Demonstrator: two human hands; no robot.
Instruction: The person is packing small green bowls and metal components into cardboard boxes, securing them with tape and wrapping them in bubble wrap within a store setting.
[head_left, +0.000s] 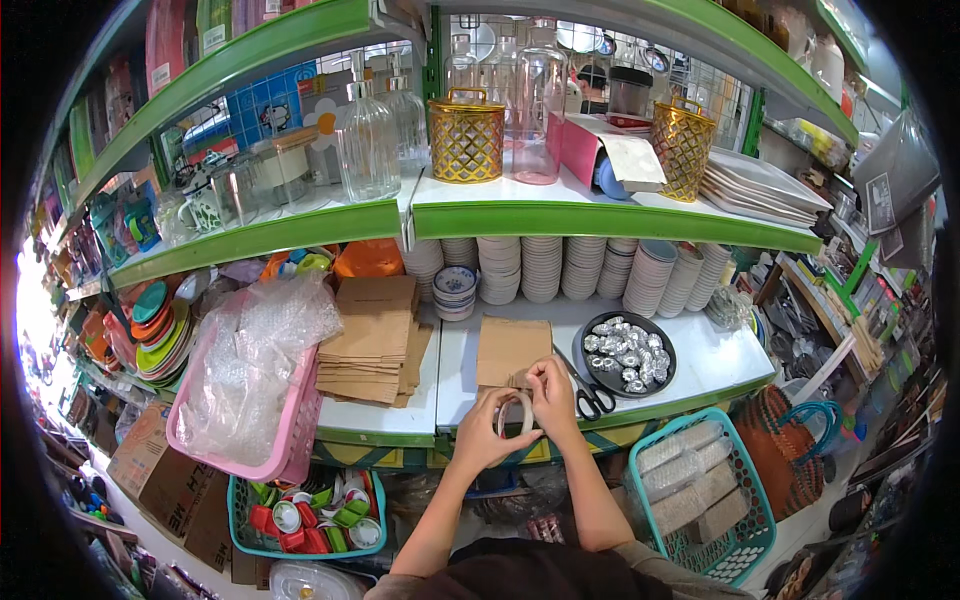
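Note:
A roll of clear adhesive tape (527, 414) is held upright by its rim in my left hand (484, 435), the thumb and fingers curved around it. My right hand (553, 397) is just to its right, thumb and forefinger pinched together on what looks like the tape's free end (520, 378). Just beyond my fingers a flat piece of brown cardboard (514, 346) lies on the white shelf. Black-handled scissors (596, 403) rest to the right of my right hand, beside a dark round pan (670, 375) full of small silvery fluted metal moulds (628, 351).
Folded cardboard (367, 337) is stacked left, beside a pink basket (300, 420) of bubble wrap. Ceramic bowls (540, 268) stand in columns behind. Below the shelf edge are teal baskets, one with plastic items (382, 517), one with wrapped packs (771, 517). A glassware shelf (615, 225) overhangs.

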